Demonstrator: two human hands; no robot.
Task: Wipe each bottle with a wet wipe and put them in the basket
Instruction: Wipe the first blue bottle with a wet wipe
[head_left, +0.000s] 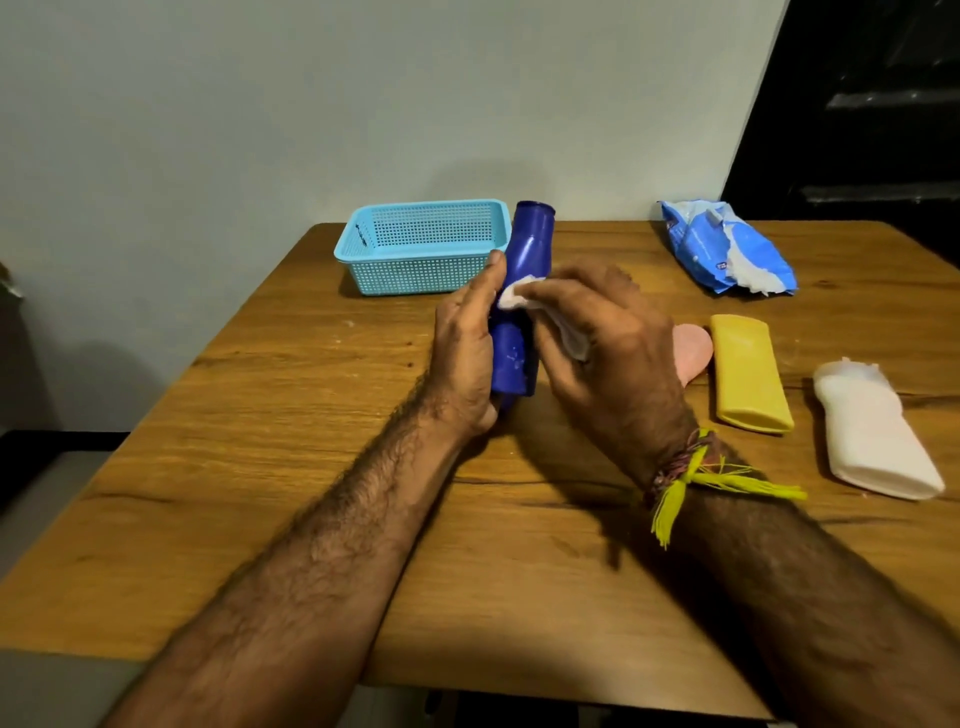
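Near the middle of the desk, toward its far edge, the left hand wraps its fingers round the lower half of the blue bottle, held off the surface and tilted away. The right hand pinches a wet wipe against the bottle's side. The bottle looks like stiff, light plastic, probably slick once damp, so a grip low on the body seems safest. The basket sits just beside it near the far edge.
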